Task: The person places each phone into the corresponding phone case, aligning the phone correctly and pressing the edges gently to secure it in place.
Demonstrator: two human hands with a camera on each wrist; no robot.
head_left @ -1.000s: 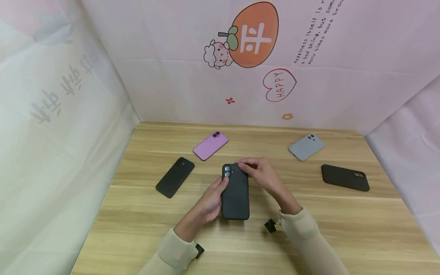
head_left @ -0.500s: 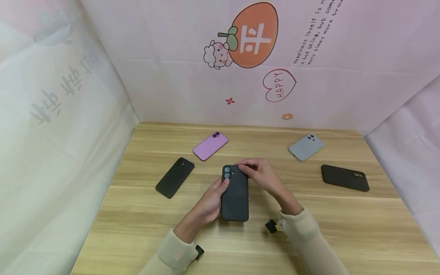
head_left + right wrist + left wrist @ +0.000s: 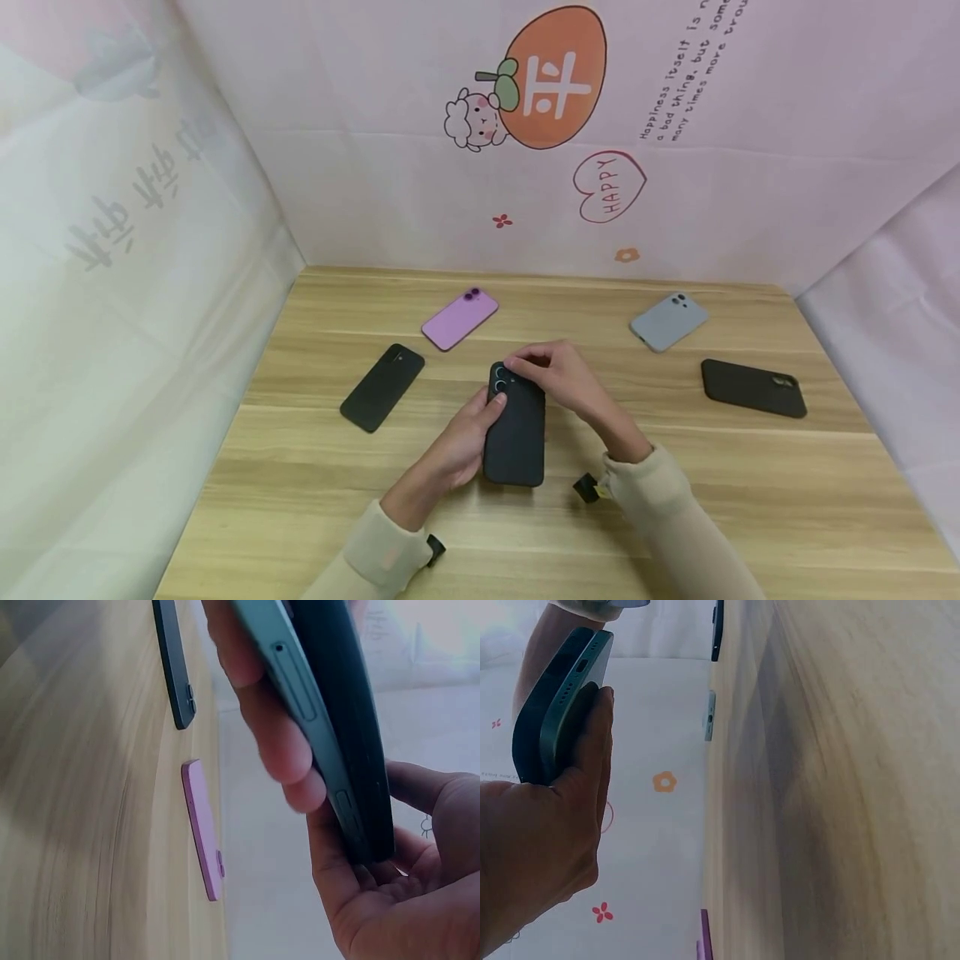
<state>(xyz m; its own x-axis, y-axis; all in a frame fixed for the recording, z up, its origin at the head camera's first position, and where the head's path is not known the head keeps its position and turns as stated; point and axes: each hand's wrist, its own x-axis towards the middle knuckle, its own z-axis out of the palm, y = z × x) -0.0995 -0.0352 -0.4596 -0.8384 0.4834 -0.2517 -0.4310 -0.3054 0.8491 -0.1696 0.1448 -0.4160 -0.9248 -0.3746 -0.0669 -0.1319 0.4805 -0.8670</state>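
Observation:
My left hand (image 3: 461, 437) grips a teal phone (image 3: 300, 682) together with a black phone case (image 3: 515, 442), its thumb lying on the case's back near the camera rings. At the top edge, by the camera corner, my right hand (image 3: 558, 375) pinches the case and phone. Seen from the right wrist, the black case stands slightly away from the phone's side along part of its length. A gap between case and phone also shows at the charging-port end in the left wrist view. Most of the phone's screen is hidden by the fingers.
On the wooden table (image 3: 300, 500) lie a black phone (image 3: 382, 387) at left, a pink-purple phone (image 3: 460, 318) at the back, a light blue phone (image 3: 669, 322) at back right, and another black phone or case (image 3: 753, 388) at right. A printed cloth (image 3: 390, 192) hangs behind.
My right hand has slid left along the top edge, from the far corner to beside the camera rings. The phone and case have turned slightly in my left hand.

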